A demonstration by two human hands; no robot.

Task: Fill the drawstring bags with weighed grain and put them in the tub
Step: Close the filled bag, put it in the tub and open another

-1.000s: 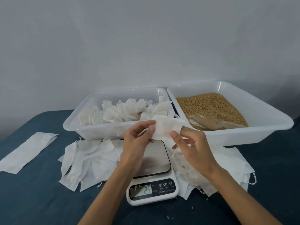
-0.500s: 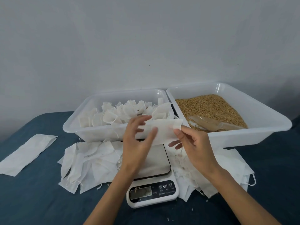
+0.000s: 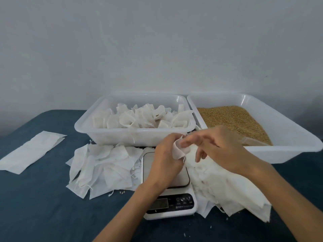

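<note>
Our left hand (image 3: pixel 166 159) pinches an empty drawstring bag (image 3: pixel 178 151) while the blurred right hand (image 3: pixel 218 147), seemingly loose-fingered, should spread its mouth wide.

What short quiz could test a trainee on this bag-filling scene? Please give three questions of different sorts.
1. True or false: the left hand holds an empty bag above the scale.
2. Which tub holds the loose grain? A) left tub B) right tub
3. Fill in: the flat empty bags lie on the ____ cloth.

Key: 1 true; 2 B; 3 blue.
</note>
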